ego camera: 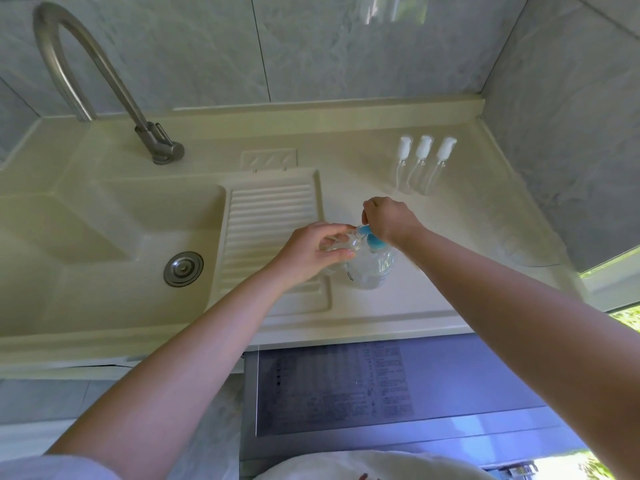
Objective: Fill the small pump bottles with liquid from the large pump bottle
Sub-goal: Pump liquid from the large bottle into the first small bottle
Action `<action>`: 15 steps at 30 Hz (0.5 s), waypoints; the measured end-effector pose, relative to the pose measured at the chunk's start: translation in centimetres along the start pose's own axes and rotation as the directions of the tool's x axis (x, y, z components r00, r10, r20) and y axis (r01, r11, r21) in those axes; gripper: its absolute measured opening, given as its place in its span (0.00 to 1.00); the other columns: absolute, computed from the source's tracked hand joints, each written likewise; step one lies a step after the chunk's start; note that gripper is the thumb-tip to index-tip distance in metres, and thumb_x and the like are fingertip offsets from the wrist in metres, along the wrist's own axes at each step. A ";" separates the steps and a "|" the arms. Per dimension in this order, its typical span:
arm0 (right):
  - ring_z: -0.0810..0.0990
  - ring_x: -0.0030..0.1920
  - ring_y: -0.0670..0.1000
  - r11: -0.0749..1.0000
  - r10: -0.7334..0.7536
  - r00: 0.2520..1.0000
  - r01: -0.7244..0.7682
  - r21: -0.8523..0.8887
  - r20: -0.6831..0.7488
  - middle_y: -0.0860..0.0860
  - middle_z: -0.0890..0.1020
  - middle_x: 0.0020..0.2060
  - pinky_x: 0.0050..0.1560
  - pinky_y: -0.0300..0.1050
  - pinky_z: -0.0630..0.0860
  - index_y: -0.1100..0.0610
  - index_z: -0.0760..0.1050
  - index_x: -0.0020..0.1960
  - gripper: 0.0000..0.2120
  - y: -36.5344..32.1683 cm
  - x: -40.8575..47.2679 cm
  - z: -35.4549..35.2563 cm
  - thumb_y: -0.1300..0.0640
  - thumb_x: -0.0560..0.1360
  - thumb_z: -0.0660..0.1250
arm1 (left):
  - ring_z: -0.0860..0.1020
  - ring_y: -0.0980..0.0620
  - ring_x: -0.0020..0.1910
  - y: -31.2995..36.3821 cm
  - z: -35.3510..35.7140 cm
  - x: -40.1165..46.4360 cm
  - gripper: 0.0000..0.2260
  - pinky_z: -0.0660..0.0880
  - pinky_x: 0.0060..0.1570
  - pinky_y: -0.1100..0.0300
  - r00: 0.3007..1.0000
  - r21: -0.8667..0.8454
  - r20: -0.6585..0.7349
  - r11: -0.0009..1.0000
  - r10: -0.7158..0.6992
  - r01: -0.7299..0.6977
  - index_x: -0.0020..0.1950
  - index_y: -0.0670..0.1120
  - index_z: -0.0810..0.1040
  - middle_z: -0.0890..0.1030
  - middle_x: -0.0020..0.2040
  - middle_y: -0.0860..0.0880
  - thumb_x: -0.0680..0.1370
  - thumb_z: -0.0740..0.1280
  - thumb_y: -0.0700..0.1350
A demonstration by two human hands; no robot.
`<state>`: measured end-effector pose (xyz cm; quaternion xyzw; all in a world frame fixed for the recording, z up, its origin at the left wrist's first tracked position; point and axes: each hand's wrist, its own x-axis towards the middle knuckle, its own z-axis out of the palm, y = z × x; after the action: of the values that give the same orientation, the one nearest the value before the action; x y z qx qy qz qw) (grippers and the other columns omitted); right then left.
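Standing on the cream surface [433,292] just right of the ribbed drainboard [273,216], large pump bottle [372,268] has its blue pump head [372,237] gripped by right hand [389,220], fingers curled over it. Left hand [311,252] pinches a clear small bottle [341,245] at the nozzle, thumb and fingers around it. Three capped small pump bottles [420,166] stand together farther back, well apart; sink [104,230] and faucet [104,81] left.
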<state>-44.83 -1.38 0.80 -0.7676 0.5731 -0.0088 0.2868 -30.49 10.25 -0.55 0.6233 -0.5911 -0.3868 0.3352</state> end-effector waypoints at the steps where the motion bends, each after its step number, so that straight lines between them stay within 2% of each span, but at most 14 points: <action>1: 0.76 0.47 0.60 1.000 0.005 1.000 -0.004 0.021 -0.020 0.57 0.80 0.52 0.45 0.48 0.69 0.58 0.75 0.48 0.14 0.1 0.0 0.2 0.58 0.79 0.51 | 0.79 0.54 0.58 0.0 0.0 0.0 0.21 0.73 0.66 0.56 1.000 0.006 0.004 1.000 0.003 -0.003 0.66 0.46 0.78 0.80 0.59 0.49 0.74 0.75 0.43; 5: 0.77 0.49 0.62 0.991 0.063 0.996 -0.056 0.121 -0.055 0.58 0.81 0.49 0.47 0.49 0.72 0.58 0.77 0.49 0.17 0.0 -0.4 0.4 0.55 0.80 0.50 | 0.79 0.54 0.59 -0.1 0.0 0.0 0.20 0.73 0.66 0.57 1.000 0.008 0.005 1.000 -0.002 0.002 0.66 0.47 0.78 0.80 0.59 0.48 0.74 0.75 0.43; 9: 0.76 0.53 0.62 0.988 0.073 0.997 -0.075 0.132 0.022 0.59 0.78 0.55 0.51 0.50 0.71 0.63 0.75 0.56 0.13 -0.3 -1.1 -0.2 0.62 0.79 0.53 | 0.79 0.55 0.59 0.1 0.0 -0.1 0.21 0.73 0.66 0.57 1.000 -0.007 0.004 1.000 -0.026 0.026 0.66 0.47 0.78 0.80 0.60 0.49 0.74 0.75 0.44; 12: 0.73 0.48 0.58 0.993 0.069 0.996 -0.075 0.096 0.063 0.59 0.77 0.55 0.46 0.47 0.68 0.63 0.72 0.53 0.10 -0.4 -1.0 -0.5 0.64 0.79 0.54 | 0.79 0.55 0.59 0.5 0.0 -0.1 0.21 0.72 0.65 0.61 1.000 -0.020 -0.003 0.999 -0.029 0.029 0.66 0.47 0.78 0.80 0.60 0.49 0.74 0.75 0.43; 15: 0.73 0.45 0.57 0.996 0.058 0.997 -0.062 0.071 0.052 0.58 0.79 0.53 0.44 0.47 0.68 0.60 0.75 0.51 0.13 -0.2 -0.6 -0.5 0.60 0.79 0.52 | 0.79 0.55 0.59 0.7 0.1 -0.2 0.21 0.71 0.65 0.65 1.000 -0.015 -0.006 1.000 -0.021 0.021 0.66 0.46 0.78 0.80 0.61 0.48 0.74 0.75 0.42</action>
<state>-45.04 -1.03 1.46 -0.7392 0.5877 -0.0019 0.3289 -30.92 10.36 0.02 0.6281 -0.5806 -0.3930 0.3375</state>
